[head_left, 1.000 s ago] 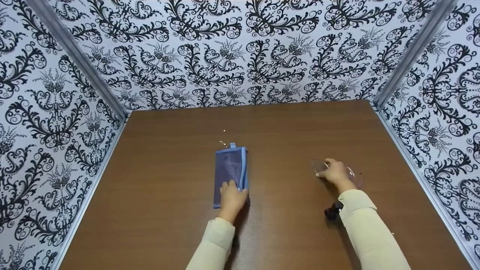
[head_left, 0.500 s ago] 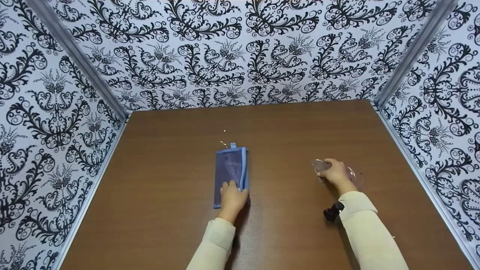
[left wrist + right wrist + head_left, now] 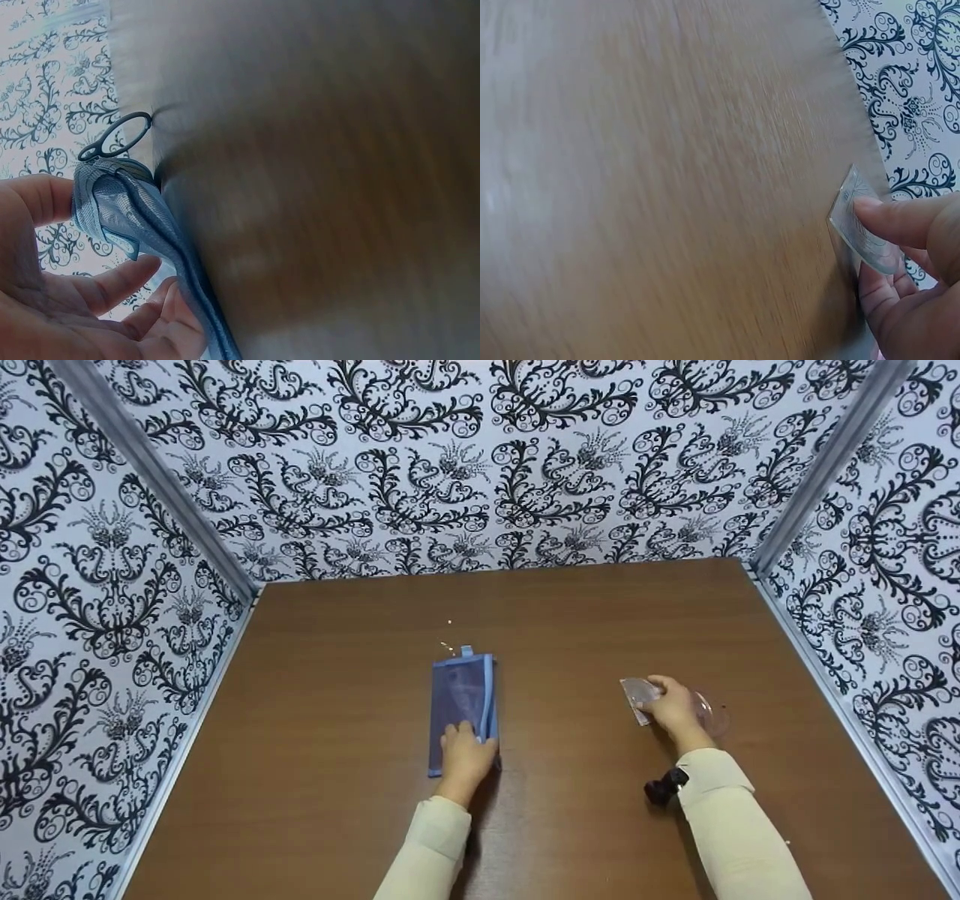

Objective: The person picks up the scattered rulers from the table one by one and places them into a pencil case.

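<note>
In the head view a blue mesh zip pouch (image 3: 456, 694) lies near the middle of the table. My left hand (image 3: 466, 757) grips its near right part. The left wrist view shows the pouch's bunched end (image 3: 124, 199) between thumb and fingers, with a dark ring (image 3: 116, 136) at its tip. Further right, my right hand (image 3: 671, 709) pinches a clear plastic protractor (image 3: 636, 690). Fine printed lines show on the protractor (image 3: 859, 229) beside the thumb in the right wrist view. Partly behind the right hand lies another clear, pinkish curved thing (image 3: 712, 712); its kind is unclear.
The brown wooden table (image 3: 337, 825) is bounded by black-and-white patterned walls (image 3: 420, 472) at the back and sides. Tiny light specks (image 3: 448, 646) show beyond the pouch. A small black device (image 3: 664, 786) sits at the right sleeve's cuff.
The protractor has turned in my right hand, and its straight edge now shows on the left. My right forearm has shifted slightly. The left hand and pouch stay in place.
</note>
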### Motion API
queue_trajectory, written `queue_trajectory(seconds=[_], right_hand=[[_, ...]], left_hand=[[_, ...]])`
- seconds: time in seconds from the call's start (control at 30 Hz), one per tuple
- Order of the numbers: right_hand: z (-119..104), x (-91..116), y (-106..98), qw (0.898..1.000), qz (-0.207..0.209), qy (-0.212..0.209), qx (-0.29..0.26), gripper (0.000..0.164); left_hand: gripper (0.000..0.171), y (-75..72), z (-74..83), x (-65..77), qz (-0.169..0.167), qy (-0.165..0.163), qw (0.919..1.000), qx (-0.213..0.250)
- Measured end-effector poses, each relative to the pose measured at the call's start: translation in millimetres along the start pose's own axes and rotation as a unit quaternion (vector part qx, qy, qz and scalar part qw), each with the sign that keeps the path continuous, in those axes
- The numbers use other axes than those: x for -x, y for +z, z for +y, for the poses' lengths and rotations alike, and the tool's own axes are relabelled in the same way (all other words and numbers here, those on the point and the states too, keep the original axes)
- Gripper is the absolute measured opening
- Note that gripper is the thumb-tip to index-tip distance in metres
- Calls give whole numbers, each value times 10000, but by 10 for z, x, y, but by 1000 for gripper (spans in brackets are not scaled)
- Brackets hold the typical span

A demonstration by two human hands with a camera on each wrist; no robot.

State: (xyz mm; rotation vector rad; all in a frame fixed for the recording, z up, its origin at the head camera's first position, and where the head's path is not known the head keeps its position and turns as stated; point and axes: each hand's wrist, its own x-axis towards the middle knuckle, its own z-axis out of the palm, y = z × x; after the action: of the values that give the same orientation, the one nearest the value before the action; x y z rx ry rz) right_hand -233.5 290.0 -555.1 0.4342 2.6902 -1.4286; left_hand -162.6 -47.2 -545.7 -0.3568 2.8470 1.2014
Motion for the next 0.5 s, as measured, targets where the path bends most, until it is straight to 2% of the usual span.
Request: queue_trajectory(seconds=[0.23, 0.5], right_hand=[[-3, 11, 19, 9982, 89, 131, -580, 56], [-27, 17, 16, 9910, 226, 276, -1293, 53]], left_hand=[[54, 3, 3, -5, -11, -13, 10000, 8], [62, -1, 17, 4, -145, -176, 9997, 38]])
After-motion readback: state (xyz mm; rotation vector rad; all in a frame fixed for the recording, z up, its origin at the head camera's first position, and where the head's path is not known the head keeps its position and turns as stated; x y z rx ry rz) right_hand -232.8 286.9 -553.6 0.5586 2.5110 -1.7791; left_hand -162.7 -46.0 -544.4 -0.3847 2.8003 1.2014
